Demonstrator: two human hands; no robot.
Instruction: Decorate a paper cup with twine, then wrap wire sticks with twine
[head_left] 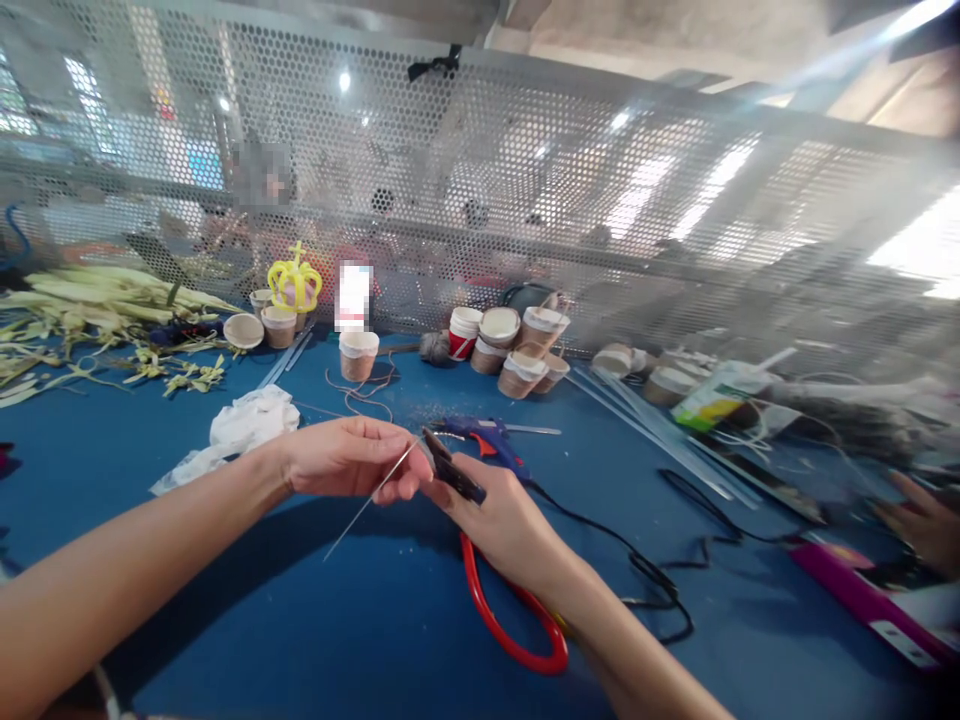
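Note:
My left hand (pixel 356 460) is closed in a pinch on a thin, stiff wire (pixel 361 512), whose free end slants down toward me. In my right hand (pixel 499 510) are dark pliers (pixel 457 475), their jaws right at the left fingertips, by the upper end of the wire. My two hands nearly touch above the blue table. A red loop handle (pixel 472 590), like that of large scissors, shows below my right hand; the rest of it is hidden under the hand and wrist. Behind my right hand lies a blue glue gun (pixel 499 440) with a red trigger.
A crumpled white cloth (pixel 255 415) lies left of my hands. Several paper cups (pixel 358 358) stand along the perforated metal screen (pixel 420 200). Pale dried strips (pixel 97 305) are heaped at left, clear glue sticks (pixel 660 430) at right. Another person's hand (pixel 922 520) is near a magenta box (pixel 862 600).

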